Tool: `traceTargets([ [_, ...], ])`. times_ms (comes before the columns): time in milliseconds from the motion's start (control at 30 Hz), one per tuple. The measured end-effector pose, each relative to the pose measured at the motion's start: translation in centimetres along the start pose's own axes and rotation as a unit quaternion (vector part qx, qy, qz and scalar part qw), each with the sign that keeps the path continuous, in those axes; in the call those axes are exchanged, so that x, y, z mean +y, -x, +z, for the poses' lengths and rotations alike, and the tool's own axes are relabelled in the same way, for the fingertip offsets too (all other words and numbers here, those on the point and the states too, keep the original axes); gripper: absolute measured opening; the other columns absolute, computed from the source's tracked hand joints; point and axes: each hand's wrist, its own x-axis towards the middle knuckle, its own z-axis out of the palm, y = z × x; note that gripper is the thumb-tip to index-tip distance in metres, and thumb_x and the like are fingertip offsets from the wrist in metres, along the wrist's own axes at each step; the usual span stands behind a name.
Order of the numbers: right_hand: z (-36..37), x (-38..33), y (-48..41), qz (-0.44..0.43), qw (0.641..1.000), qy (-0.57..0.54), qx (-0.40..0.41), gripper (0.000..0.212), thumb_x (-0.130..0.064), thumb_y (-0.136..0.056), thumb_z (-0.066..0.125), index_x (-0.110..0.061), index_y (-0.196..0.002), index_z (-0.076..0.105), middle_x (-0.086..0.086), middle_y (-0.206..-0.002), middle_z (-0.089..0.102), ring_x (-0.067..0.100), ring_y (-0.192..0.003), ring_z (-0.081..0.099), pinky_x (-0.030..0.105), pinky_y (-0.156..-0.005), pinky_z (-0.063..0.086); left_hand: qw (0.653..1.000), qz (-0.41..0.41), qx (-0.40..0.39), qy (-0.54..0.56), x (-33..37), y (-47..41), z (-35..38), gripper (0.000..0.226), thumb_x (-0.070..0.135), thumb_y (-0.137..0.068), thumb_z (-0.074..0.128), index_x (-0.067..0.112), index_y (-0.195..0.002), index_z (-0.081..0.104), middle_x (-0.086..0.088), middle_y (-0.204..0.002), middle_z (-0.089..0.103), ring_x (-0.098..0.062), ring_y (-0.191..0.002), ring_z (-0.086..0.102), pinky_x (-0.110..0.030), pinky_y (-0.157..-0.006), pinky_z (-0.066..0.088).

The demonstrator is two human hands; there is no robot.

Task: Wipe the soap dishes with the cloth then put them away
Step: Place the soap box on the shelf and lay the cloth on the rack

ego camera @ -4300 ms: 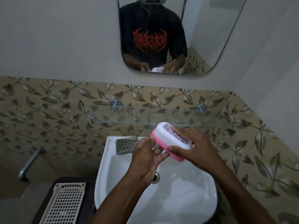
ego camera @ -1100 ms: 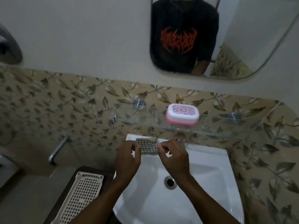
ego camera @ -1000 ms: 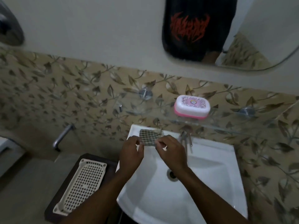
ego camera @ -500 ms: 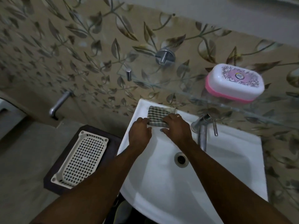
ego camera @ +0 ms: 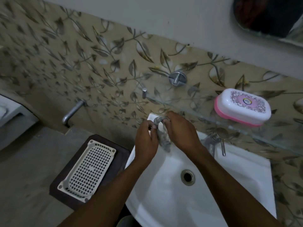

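Note:
A pink and white lidded soap dish stands on the glass shelf at the right. Over the back left corner of the white sink both hands hold the checked cloth, now bunched up and blurred. My left hand grips it from the left with curled fingers. My right hand grips it from the right, its fingers curled over the top. Most of the cloth is hidden between the hands.
A white perforated tray lies on a dark stand left of the sink. The sink tap is just right of my right hand. A wall tap sticks out at the left. A mirror edge shows at top right.
The pink soap dish went from my hands to the glass shelf. Both hands took the flat checked cloth off the sink's back corner and have now lifted and bunched it. The view tilted down.

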Motion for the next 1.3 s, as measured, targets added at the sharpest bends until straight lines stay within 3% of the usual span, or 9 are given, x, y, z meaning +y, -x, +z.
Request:
traceTargets([
  [167, -4.4, -7.0, -0.3, -0.087, 0.994, -0.034, -0.053, 0.016, -0.03, -0.092, 0.052, -0.016, -0.086, 0.058, -0.001, -0.079, 0.063, 0.021, -0.073, 0.058, 0.035, -0.065, 0.046, 0.997, -0.075, -0.008, 0.028, 0.5, 2.2, -5.5, 0.02, 0.033, -0.089, 0.065, 0.026, -0.103, 0.053, 0.007, -0.094, 0.063, -0.005, -0.085, 0.06, -0.015, -0.066, 0.045],
  [267, -6.4, -11.0, -0.6, -0.121, 0.988, -0.043, -0.081, 0.016, -0.035, -0.09, 0.06, -0.019, -0.087, 0.064, -0.002, -0.08, 0.065, 0.017, -0.075, 0.058, 0.029, -0.062, 0.037, 0.995, -0.103, 0.012, -0.005, -1.6, 4.0, -9.8, 0.007, 0.025, -0.087, 0.066, 0.026, -0.092, 0.061, 0.007, -0.083, 0.068, -0.009, -0.078, 0.064, -0.023, -0.062, 0.047],
  [433, -5.4, -14.9, -3.1, -0.075, 0.962, -0.186, -0.186, 0.009, -0.034, -0.083, 0.071, -0.025, -0.084, 0.075, -0.006, -0.087, 0.074, 0.008, -0.082, 0.065, 0.032, -0.078, 0.053, 0.98, -0.174, 0.009, 0.095, -4.7, 6.1, -18.6, 0.01, 0.017, -0.083, 0.074, 0.018, -0.076, 0.068, 0.009, -0.065, 0.069, 0.0, -0.057, 0.058, -0.019, -0.053, 0.045],
  [533, -1.0, -15.7, -4.4, -0.043, 0.939, -0.246, -0.238, 0.013, -0.032, -0.085, 0.071, -0.02, -0.09, 0.07, -0.002, -0.094, 0.072, 0.012, -0.087, 0.065, 0.038, -0.081, 0.054, 0.956, -0.237, 0.038, 0.167, -7.6, 7.8, -23.5, 0.01, 0.023, -0.074, 0.08, 0.021, -0.081, 0.074, 0.003, -0.072, 0.073, -0.005, -0.065, 0.066, -0.021, -0.057, 0.051],
  [700, 9.7, -17.0, -5.4, -0.02, 0.937, -0.225, -0.268, 0.027, -0.033, -0.083, 0.074, -0.014, -0.099, 0.063, 0.003, -0.093, 0.066, 0.014, -0.079, 0.058, 0.028, -0.065, 0.044, 0.874, -0.369, 0.084, 0.305, -14.1, 10.9, -28.2, 0.031, 0.011, -0.087, 0.068, 0.003, -0.117, 0.066, -0.022, -0.114, 0.07, -0.041, -0.106, 0.065, -0.057, -0.095, 0.05],
  [967, 26.9, -16.3, -5.4, 0.026, 0.937, -0.13, -0.324, 0.025, -0.023, -0.081, 0.078, -0.009, -0.099, 0.069, 0.002, -0.083, 0.064, 0.016, -0.08, 0.059, 0.022, -0.07, 0.039, 0.801, -0.503, 0.187, 0.265, -24.2, 12.5, -27.8, 0.018, 0.013, -0.083, 0.074, 0.002, -0.097, 0.071, -0.018, -0.093, 0.074, -0.028, -0.076, 0.067, -0.033, -0.063, 0.058],
  [1100, 32.9, -15.7, -6.0, 0.05, 0.946, -0.113, -0.299, 0.025, -0.018, -0.08, 0.078, -0.001, -0.096, 0.071, 0.006, -0.077, 0.063, 0.019, -0.074, 0.063, 0.015, -0.054, 0.041, 0.785, -0.525, 0.218, 0.246, -28.0, 11.4, -26.1, 0.017, 0.002, -0.083, 0.071, 0.005, -0.07, 0.062, -0.01, -0.069, 0.066, -0.017, -0.06, 0.064, -0.025, -0.052, 0.058],
  [1200, 36.2, -15.4, -6.6, 0.081, 0.952, -0.114, -0.273, 0.027, -0.012, -0.08, 0.078, 0.001, -0.102, 0.069, 0.015, -0.093, 0.069, 0.026, -0.091, 0.066, 0.023, -0.073, 0.046, 0.792, -0.535, 0.219, 0.197, -30.6, 10.7, -24.8, 0.012, 0.006, -0.083, 0.074, -0.003, -0.084, 0.066, -0.016, -0.077, 0.068, -0.024, -0.063, 0.065, -0.026, -0.048, 0.057],
  [1300, 39.1, -15.2, -7.2, 0.085, 0.957, -0.122, -0.251, 0.032, -0.009, -0.077, 0.08, 0.002, -0.103, 0.066, 0.02, -0.102, 0.068, 0.027, -0.095, 0.064, 0.029, -0.081, 0.046, 0.807, -0.55, 0.195, 0.091, -33.4, 10.5, -24.1, 0.026, 0.02, -0.076, 0.08, 0.0, -0.072, 0.064, -0.013, -0.067, 0.066, -0.026, -0.059, 0.064, -0.04, -0.057, 0.059],
])
